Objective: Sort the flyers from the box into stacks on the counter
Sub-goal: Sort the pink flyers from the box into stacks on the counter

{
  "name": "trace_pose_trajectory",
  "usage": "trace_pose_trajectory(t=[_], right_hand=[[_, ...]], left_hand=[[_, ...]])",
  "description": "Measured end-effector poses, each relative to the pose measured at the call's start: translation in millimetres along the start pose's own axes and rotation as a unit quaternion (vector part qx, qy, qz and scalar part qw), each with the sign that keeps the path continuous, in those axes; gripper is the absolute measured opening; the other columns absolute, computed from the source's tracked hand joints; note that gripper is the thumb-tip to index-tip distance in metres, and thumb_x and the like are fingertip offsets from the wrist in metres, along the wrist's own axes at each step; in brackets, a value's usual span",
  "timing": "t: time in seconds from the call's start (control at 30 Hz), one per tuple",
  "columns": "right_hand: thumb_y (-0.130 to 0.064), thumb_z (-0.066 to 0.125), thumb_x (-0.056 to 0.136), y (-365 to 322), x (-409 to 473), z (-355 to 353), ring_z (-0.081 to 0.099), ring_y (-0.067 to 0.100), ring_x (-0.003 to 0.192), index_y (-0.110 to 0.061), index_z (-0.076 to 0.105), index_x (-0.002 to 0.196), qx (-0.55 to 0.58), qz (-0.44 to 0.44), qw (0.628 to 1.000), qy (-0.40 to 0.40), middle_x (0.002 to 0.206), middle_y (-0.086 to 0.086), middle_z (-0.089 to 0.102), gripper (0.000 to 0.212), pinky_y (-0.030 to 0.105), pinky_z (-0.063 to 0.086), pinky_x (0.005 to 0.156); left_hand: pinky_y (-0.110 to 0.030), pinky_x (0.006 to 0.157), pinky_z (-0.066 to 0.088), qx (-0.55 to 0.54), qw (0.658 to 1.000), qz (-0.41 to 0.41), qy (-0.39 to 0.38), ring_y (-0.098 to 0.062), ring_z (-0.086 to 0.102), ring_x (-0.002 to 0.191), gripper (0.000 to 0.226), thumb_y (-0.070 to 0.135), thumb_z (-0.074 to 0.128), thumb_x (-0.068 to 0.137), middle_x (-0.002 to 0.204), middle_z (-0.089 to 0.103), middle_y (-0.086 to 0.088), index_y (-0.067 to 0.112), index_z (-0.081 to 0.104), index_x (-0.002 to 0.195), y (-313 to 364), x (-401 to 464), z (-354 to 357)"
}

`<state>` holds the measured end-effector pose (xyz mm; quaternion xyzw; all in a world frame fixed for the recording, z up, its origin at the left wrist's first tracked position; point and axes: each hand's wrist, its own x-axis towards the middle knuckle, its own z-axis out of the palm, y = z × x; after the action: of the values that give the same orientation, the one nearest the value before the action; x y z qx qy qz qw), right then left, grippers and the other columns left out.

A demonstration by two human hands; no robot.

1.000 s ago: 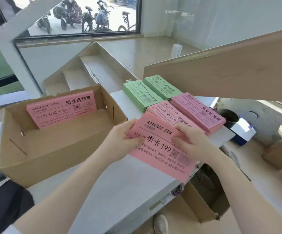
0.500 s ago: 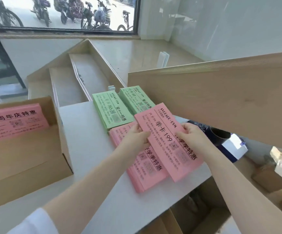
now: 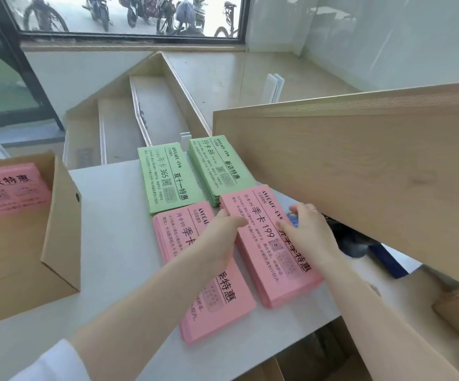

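Both hands down on the right-hand pink stack point(image 3: 271, 248) at the near right of the white counter point(image 3: 113, 243). Left hand point(image 3: 220, 237) lying across the left-hand pink stack point(image 3: 212, 279), fingers bent, fingertips pinching the left edge of the right stack's top flyer. Right hand point(image 3: 309, 229) loosely curled, fingertips pressed on the right edge of that same flyer, a ring on one finger. Whether the top flyer is lifted or lying flat, impossible to tell.

Just behind the pink stacks, two green stacks side by side: the left green stack point(image 3: 168, 180) and the right green stack point(image 3: 217, 166), its far right corner tucked against a slanted wooden panel point(image 3: 360, 174). Panel hanging over the right end of the counter, close above the right hand and crowding that side. Under it, something dark and something blue, too hidden to name.

At the left, an open cardboard box point(image 3: 60, 229) on the counter, more pink flyers point(image 3: 5, 191) leaning inside it, well apart from the stacks.

Beyond the counter, pale wooden steps point(image 3: 146, 111) dropping to a tiled floor, white walls, and a large window point(image 3: 129, 17) with bicycles and scooters parked outside. Brown cartons on the floor below the counter's near right edge.
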<state>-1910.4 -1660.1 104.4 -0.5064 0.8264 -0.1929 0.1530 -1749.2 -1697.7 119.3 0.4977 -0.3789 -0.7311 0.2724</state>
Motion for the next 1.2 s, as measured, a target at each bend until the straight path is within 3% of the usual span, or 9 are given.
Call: trace_pose_trajectory(t=[0.1,0.2,0.27,0.4,0.57,0.67,0.77,1.07,1.2], right_hand=[[-0.031,0.044,0.096,-11,12,-6,0.04,0.022,0.13,-0.008,0.035,0.139,0.069,0.04,0.994,-0.076,0.142,0.007,0.042,0.05,0.032,0.033,0.101],[-0.025,0.038,0.099,-16,21,-5,0.062,0.021,0.098,-0.008,0.047,0.129,0.201,0.116,0.958,-0.167,0.112,0.006,0.063,0.036,0.029,0.048,0.083],[-0.017,0.036,0.1,-16,22,-4,0.063,0.018,0.073,-0.008,0.053,0.118,0.277,0.149,0.927,-0.202,0.089,0.004,0.065,0.026,0.029,0.051,0.064],[-0.012,0.035,0.099,-12,21,-6,0.064,0.016,0.068,-0.013,0.052,0.114,0.303,0.149,0.915,-0.221,0.091,0.005,0.067,0.023,0.026,0.053,0.053],[-0.026,0.045,0.095,-17,9,-15,0.061,0.011,0.092,-0.017,0.051,0.12,0.141,0.031,0.977,-0.155,0.108,-0.008,0.062,0.027,0.031,0.05,0.079],[-0.022,0.046,0.095,-34,-6,-18,0.052,0.014,0.108,-0.016,0.044,0.131,0.09,-0.055,0.993,-0.059,0.124,-0.001,0.054,0.036,0.028,0.042,0.086],[-0.021,0.05,0.094,-64,-20,-12,0.048,0.009,0.114,-0.017,0.046,0.13,0.122,-0.172,0.977,-0.038,0.127,-0.004,0.052,0.037,0.022,0.037,0.093],[-0.012,0.053,0.091,-221,-54,58,0.059,0.005,0.089,-0.016,0.061,0.107,0.214,-0.317,0.905,-0.184,0.1,-0.01,0.061,0.018,0.006,0.043,0.075],[-0.014,0.055,0.09,-289,-75,97,0.059,0.01,0.096,-0.019,0.061,0.107,0.226,-0.352,0.884,-0.208,0.104,-0.004,0.063,0.019,0.023,0.048,0.086]], left_hand=[[-0.024,0.079,0.041,-0.069,0.997,-0.023,0.015,-0.009,0.053,0.096,0.035,0.01,0.043,0.095,0.119,0.056,0.003,0.013,0.038,0.13,-6,7,12],[-0.032,0.068,0.048,-0.113,0.992,-0.033,0.048,-0.012,0.059,0.083,0.028,0.017,0.045,0.096,0.097,0.058,0.003,0.015,0.038,0.123,-8,9,24],[-0.042,0.08,0.052,-0.134,0.989,-0.031,0.057,-0.022,0.064,0.093,0.027,0.018,0.046,0.095,0.109,0.061,-0.004,0.02,0.038,0.121,-15,13,29],[-0.047,0.086,0.052,-0.143,0.988,-0.005,0.054,-0.026,0.063,0.101,0.038,0.016,0.044,0.095,0.123,0.058,-0.006,0.022,0.034,0.131,-22,15,33],[-0.042,0.102,0.041,-0.085,0.995,0.059,-0.005,-0.016,0.047,0.124,0.081,0.03,0.056,0.077,0.148,0.035,0.005,0.037,0.013,0.145,-23,0,23],[-0.026,0.11,0.019,-0.005,0.987,0.157,-0.036,-0.001,0.023,0.137,0.07,0.02,0.055,0.085,0.151,0.02,0.019,0.033,0.021,0.145,-17,-22,8],[-0.01,0.098,0.033,0.028,0.965,0.261,-0.017,0.005,0.04,0.125,0.046,0.0,0.045,0.092,0.136,0.045,0.015,0.026,0.045,0.129,-3,-47,-25],[-0.022,0.072,0.051,0.033,0.898,0.389,0.205,-0.014,0.065,0.074,0.03,-0.006,0.041,0.092,0.079,0.069,0.004,0.018,0.057,0.102,34,-119,-193],[-0.03,0.08,0.05,0.151,0.869,0.382,0.277,-0.013,0.064,0.075,0.028,0.001,0.043,0.093,0.078,0.069,0.004,0.021,0.061,0.093,49,-141,-278]])
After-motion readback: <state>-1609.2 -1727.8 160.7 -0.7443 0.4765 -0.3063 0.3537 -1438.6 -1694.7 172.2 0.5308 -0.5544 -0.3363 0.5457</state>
